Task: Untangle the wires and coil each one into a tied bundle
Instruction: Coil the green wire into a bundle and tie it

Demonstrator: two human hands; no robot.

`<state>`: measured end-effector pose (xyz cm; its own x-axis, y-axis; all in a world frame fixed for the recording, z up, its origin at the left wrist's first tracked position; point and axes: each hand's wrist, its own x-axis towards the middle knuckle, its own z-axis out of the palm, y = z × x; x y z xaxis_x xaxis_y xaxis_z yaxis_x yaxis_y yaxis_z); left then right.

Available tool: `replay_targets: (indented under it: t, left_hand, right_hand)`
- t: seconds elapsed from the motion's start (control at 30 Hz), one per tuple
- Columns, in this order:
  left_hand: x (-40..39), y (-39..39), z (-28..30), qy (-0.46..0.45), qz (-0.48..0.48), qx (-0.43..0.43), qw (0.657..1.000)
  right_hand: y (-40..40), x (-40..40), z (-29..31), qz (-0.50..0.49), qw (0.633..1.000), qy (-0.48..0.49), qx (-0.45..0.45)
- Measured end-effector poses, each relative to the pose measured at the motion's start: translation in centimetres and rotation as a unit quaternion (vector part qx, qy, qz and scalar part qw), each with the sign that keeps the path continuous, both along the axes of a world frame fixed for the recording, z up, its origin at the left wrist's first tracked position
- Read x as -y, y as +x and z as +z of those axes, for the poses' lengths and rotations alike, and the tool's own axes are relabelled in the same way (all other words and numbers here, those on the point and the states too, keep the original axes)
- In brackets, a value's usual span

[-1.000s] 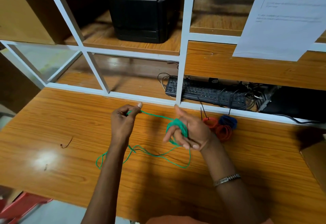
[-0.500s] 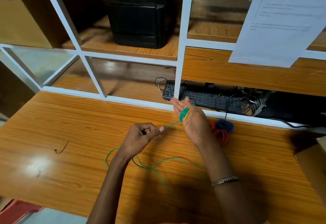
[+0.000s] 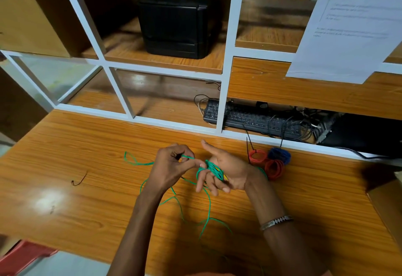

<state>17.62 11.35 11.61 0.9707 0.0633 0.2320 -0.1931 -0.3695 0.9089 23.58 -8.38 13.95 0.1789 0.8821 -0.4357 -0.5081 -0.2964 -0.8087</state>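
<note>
The left hand (image 3: 171,167) pinches the green wire (image 3: 208,208) between curled fingers and thumb. The right hand (image 3: 224,167) is held palm-up with fingers extended; several turns of the green wire are wound around them. The loose remainder trails in loops across the wooden desk (image 3: 87,199) beneath both forearms. Just right of the right hand lie two red coils (image 3: 274,168) and a blue coil (image 3: 279,155), touching, near a black keyboard (image 3: 256,120).

White-framed wooden shelving (image 3: 228,62) rises behind an orange-brown wooden desk (image 3: 87,188).
</note>
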Motion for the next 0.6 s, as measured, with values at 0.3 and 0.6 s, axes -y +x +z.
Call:
replay_targets:
  t: [0.3, 0.6]
  left_hand:
    - [0.2, 0.3, 0.4, 0.099, 0.03, 0.053, 0.993]
    - [1.3, 0.4, -0.3, 0.126, -0.039, 0.031, 0.991]
  right_hand:
    - [0.8, 2.2, 0.7, -0.186, 0.856, 0.443, -0.193]
    - [2.1, 3.4, 3.8, -0.576, 0.685, 0.421, -0.15]
